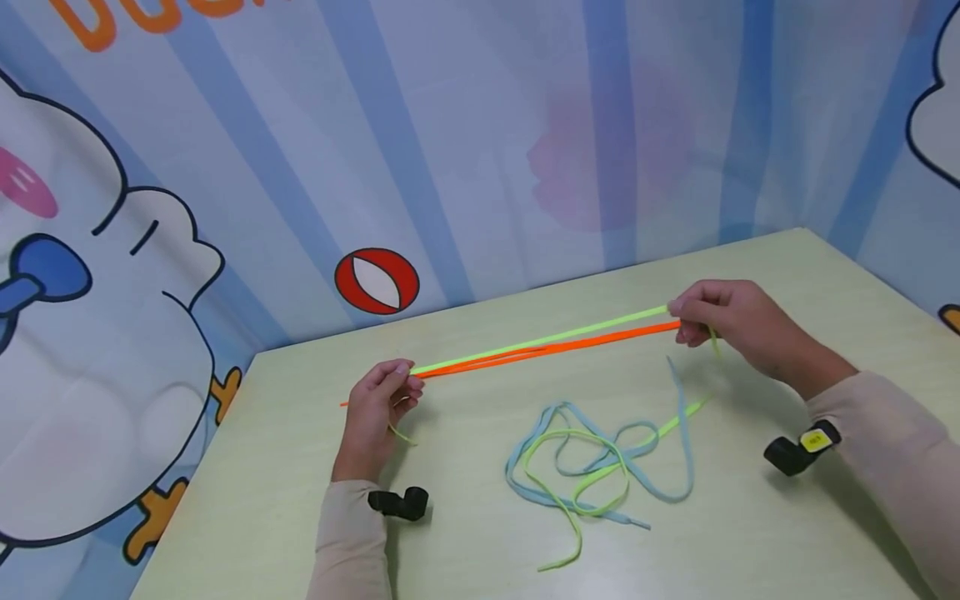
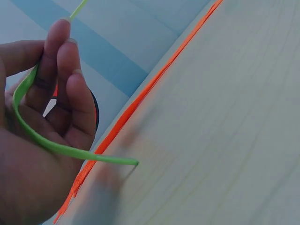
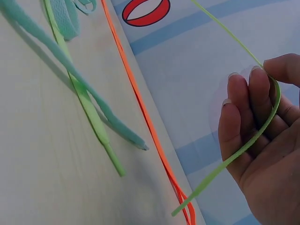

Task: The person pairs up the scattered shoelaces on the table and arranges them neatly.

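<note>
A yellow-green shoelace [image 1: 540, 341] is stretched between the two hands above the table. The left hand [image 1: 373, 417] pinches it near one end between thumb and forefinger. Its short tail [image 2: 56, 147] hangs across the palm in the left wrist view. The right hand [image 1: 738, 321], higher and farther right, pinches the other end the same way, and that tail [image 3: 255, 136] curves down past the palm. Behind the taut lace, an orange shoelace [image 3: 140, 101] lies doubled along the back of the table. Both hands overlap its ends in the head view.
Nearer the front, a light blue shoelace [image 1: 688, 450] lies loosely tangled with another yellow-green shoelace [image 1: 678, 422] on the pale table [image 1: 262, 500]. A printed cloth backdrop [image 1: 495, 167] rises along the table's back edge. Each wrist wears a small black camera.
</note>
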